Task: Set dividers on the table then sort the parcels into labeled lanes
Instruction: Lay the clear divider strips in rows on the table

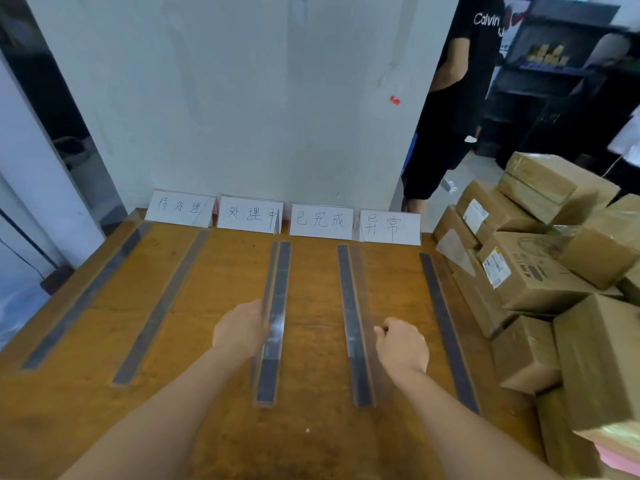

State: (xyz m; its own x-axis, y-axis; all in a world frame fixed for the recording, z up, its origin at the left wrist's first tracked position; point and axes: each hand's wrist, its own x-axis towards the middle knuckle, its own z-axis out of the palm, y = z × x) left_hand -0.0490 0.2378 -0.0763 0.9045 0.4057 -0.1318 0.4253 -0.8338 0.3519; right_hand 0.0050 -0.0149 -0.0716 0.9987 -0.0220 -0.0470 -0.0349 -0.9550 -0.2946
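Currently, the middle divider (282, 271) is held at its clear wall by the left hand (239, 332) and the next divider (347, 289) is pinched by curled fingers (381, 330) of the right hand (403, 346), both laid lengthwise on the worktop (214, 306) toward the labels (320, 220).

The left hand (239, 329) and right hand (403, 346) are bare, forearms (460, 420) likewise.

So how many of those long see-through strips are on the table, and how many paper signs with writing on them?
Dividers: 5
Signs: 4
Total: 9
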